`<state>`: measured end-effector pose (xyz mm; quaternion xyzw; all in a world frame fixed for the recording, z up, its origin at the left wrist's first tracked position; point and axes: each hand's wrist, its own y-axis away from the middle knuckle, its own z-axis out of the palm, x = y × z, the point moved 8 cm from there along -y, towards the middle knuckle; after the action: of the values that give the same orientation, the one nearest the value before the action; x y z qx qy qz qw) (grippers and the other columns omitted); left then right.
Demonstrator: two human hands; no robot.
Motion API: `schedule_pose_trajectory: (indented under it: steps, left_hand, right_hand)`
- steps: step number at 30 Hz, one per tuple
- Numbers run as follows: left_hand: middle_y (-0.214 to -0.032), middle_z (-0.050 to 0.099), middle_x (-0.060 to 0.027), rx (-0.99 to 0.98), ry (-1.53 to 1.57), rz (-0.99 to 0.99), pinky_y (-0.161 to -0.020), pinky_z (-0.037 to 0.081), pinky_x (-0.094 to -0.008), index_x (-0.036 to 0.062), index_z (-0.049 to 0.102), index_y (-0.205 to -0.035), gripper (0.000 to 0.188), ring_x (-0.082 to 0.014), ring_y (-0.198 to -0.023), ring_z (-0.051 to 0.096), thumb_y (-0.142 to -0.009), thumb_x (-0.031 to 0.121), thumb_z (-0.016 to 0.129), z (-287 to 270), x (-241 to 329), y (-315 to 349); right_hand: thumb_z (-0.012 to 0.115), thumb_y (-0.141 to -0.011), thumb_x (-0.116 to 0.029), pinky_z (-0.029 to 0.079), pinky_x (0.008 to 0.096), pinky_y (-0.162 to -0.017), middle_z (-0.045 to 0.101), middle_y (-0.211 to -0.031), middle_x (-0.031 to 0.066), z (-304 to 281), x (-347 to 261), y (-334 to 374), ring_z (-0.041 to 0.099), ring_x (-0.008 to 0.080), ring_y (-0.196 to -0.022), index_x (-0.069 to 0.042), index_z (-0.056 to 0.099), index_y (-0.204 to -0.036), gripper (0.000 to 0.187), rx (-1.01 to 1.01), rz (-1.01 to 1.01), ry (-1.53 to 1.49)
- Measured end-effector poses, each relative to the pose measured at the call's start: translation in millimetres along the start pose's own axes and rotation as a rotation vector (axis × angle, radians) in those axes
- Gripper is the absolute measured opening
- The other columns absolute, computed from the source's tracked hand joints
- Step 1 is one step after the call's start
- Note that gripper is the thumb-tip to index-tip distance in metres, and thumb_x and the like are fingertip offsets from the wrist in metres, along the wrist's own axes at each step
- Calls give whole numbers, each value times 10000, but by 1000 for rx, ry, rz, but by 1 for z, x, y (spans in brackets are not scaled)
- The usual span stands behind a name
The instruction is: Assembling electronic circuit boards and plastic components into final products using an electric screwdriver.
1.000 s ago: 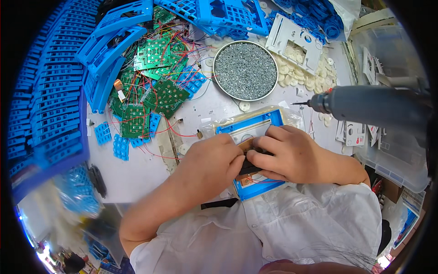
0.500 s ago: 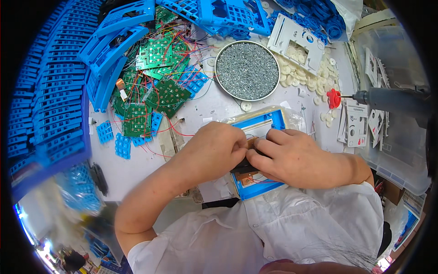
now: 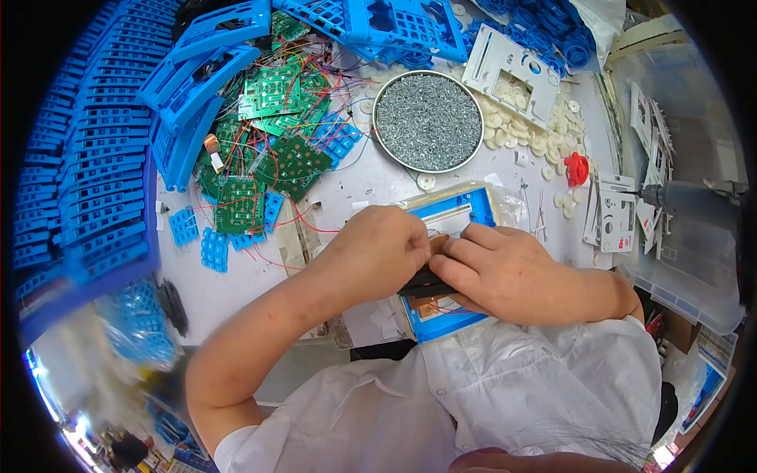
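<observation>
Near the table's front edge, against my shirt, lies a blue plastic housing (image 3: pixel 453 328) with a white panel and thin red wires inside. My left hand (image 3: pixel 382 246) is above its left side, fingers pinched together; whatever is in them is hidden. My right hand (image 3: pixel 505 272) reaches in from the right with curled fingers meeting the left fingertips. A small brown piece (image 3: pixel 438 243) shows between the two hands, and a black part (image 3: pixel 423 284) lies just below them. I cannot make out which fingers grip these pieces.
Beyond the housing stands a round tin of small screws (image 3: pixel 428 122). Green circuit boards (image 3: pixel 240 205) with tangled wires lie to the left, beside stacked blue housings (image 3: pixel 102 158). Cream discs (image 3: pixel 544 142), a red knob (image 3: pixel 576 169) and a hanging grey screwdriver (image 3: pixel 686 197) are at the right.
My left forearm and elbow have shifted slightly outward to the left. Both hands stay over the housing. The hanging screwdriver has swung down and right, away from the red knob.
</observation>
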<state>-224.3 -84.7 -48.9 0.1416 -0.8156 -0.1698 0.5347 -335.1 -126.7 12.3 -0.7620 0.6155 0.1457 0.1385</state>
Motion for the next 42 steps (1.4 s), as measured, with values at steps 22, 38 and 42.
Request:
schedule_pose_trajectory:
  steps: [22,38,42]
  left_hand:
    - [-714,662,-147,120,-100,161,-618,490,-378,-29,701,-845,128,-282,-644,627,-879,94,695,-1,13,14]
    - [-1050,666,-43,657,-428,447,-794,387,-429,106,631,-1184,510,-257,-898,602,-741,196,866,36,7,82]
    - [-1044,669,-44,669,-440,463,-816,386,-424,106,640,-1180,507,-257,-899,601,-736,191,868,36,12,80]
  right_hand:
    - [787,-764,-203,558,379,-680,618,-989,114,4,6,14,595,288,-871,4,590,-1227,544,41,99,-175]
    - [724,-850,-314,510,435,-820,644,-1132,170,-115,20,85,603,326,-1023,17,551,-1284,573,445,23,-372]
    - [597,-920,-462,441,558,-1086,552,-1383,291,-179,113,173,573,419,-1267,78,438,-1447,771,1509,-51,-978]
